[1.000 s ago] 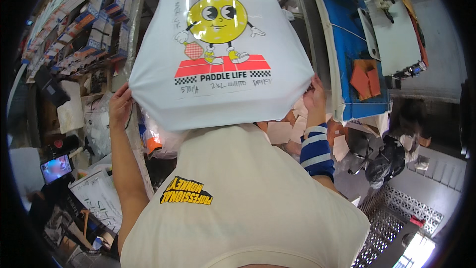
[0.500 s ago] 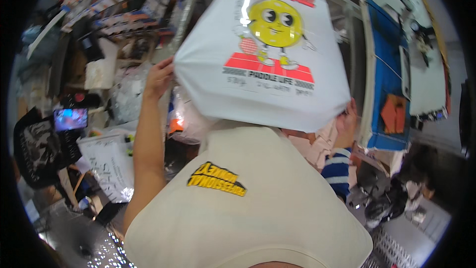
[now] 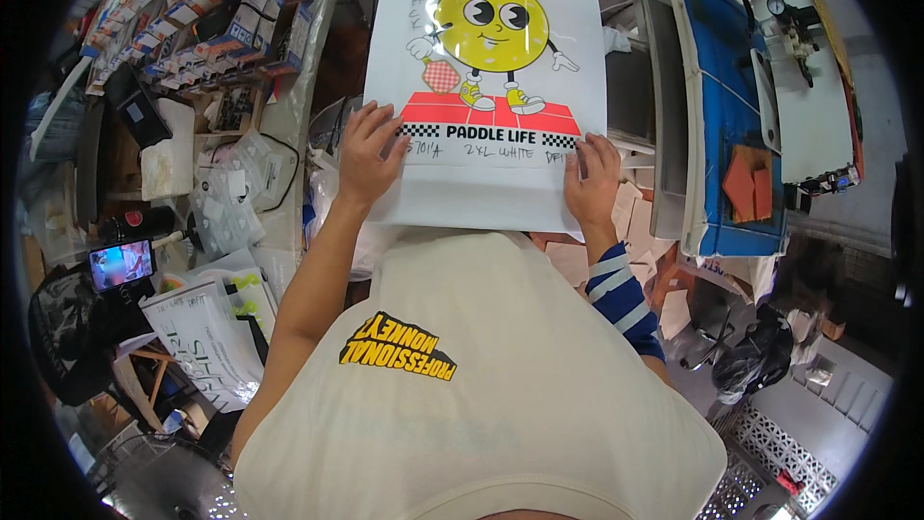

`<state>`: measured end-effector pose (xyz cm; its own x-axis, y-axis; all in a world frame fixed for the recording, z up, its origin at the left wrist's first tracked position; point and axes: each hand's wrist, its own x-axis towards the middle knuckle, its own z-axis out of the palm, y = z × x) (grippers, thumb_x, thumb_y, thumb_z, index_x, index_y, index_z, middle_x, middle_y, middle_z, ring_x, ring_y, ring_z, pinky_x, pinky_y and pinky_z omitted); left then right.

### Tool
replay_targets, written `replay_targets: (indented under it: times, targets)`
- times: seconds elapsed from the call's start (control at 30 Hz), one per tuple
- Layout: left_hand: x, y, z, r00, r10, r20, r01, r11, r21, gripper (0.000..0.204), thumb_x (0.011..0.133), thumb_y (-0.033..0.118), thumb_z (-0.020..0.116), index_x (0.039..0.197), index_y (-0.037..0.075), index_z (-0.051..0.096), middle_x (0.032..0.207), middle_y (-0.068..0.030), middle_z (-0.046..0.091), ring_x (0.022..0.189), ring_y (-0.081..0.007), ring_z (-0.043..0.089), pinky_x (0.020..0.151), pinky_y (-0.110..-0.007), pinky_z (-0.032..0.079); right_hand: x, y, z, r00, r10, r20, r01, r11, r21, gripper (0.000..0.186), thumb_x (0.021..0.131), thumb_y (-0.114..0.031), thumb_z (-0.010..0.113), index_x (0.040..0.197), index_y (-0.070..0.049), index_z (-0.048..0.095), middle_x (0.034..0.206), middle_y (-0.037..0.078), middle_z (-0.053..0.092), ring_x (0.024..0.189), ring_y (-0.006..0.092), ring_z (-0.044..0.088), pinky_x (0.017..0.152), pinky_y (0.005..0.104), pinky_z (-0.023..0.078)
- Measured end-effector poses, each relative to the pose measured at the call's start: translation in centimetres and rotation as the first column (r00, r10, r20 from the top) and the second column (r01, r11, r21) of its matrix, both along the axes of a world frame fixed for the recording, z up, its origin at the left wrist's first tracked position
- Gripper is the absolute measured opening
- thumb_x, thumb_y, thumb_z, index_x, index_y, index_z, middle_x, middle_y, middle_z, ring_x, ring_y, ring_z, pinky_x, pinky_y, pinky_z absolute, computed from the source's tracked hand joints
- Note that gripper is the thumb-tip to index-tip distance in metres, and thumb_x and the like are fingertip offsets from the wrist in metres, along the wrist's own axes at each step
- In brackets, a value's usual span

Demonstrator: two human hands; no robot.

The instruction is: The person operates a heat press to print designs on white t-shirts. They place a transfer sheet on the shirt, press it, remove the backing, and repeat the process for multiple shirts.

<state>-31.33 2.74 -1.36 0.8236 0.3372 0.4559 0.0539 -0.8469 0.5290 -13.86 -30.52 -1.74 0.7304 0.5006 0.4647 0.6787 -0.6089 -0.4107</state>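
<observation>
A white glossy sheet [image 3: 486,195] lies flat in front of me. It carries a colour print of a smiling yellow cartoon ball [image 3: 493,43] with arms, legs and a red checked paddle, standing on a red floor. Handwriting runs below the picture. On the sheet's left edge rests my left hand [image 3: 373,156], fingers extended over the surface. My right hand [image 3: 594,178] lies on the right edge at about the same height, its fingers also stretched out flat. The surface under the sheet is mostly hidden.
To the right stands a blue panel [image 3: 688,116] with an orange-red piece [image 3: 754,188] on it, beside a pressure gauge [image 3: 776,5]. Left are stacked boxes [image 3: 236,34], clear plastic bags [image 3: 226,193], a lit phone [image 3: 120,265] and a printed white bag [image 3: 207,337].
The sheet was held up, bowed and tilted, by its side edges. Now it lies flat and straighter, further left, and both hands have moved inward onto it with fingers spread.
</observation>
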Motion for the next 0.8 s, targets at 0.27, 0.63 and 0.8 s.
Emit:
replay_targets:
  times: [0.27, 0.63, 0.8]
  targets:
    - [0.1, -0.1, -0.5, 0.999, 0.008, 0.034, -0.007, 0.999, -0.050, 0.028, 0.080, 0.009, 0.074, 0.108, 0.004, 0.072, 0.123, -0.0117, 0.066, 0.126, -0.0343, 0.053, 0.107, -0.047, 0.040, -0.3, 0.4, 0.3, 1.000, -0.001, 0.020, 0.001, 1.000, 0.001, 0.029, 0.084, -0.012, 0.070, 0.111, -0.002, 0.065, 0.124, 0.018, 0.059, 0.122, 0.0400, 0.051, 0.102, 0.0489, 0.043]
    - [4.4, 5.7, -1.7, 0.966, 0.254, -0.043, -0.209, 0.674, -0.709, 0.024, 0.095, 0.021, 0.064, 0.111, 0.003, 0.067, 0.109, -0.0084, 0.068, 0.107, -0.0221, 0.062, 0.098, -0.037, 0.046, 6.1, -4.2, -4.1, 0.529, -0.248, -0.811, 0.652, 0.731, 0.202, 0.030, 0.096, -0.025, 0.063, 0.115, -0.002, 0.064, 0.114, 0.018, 0.066, 0.106, 0.0304, 0.062, 0.096, 0.0398, 0.048]
    - [2.4, 6.9, -7.6, 0.936, -0.259, -0.237, -0.291, -0.194, -0.937, 0.042, 0.101, 0.034, 0.057, 0.128, 0.002, 0.059, 0.124, -0.0109, 0.065, 0.111, -0.0228, 0.063, 0.097, -0.037, 0.050, 7.0, -3.6, -5.2, -0.242, 0.344, -0.907, 0.677, 0.730, 0.096, 0.045, 0.100, -0.036, 0.057, 0.129, -0.001, 0.058, 0.124, 0.018, 0.065, 0.113, 0.0303, 0.062, 0.100, 0.0425, 0.048]
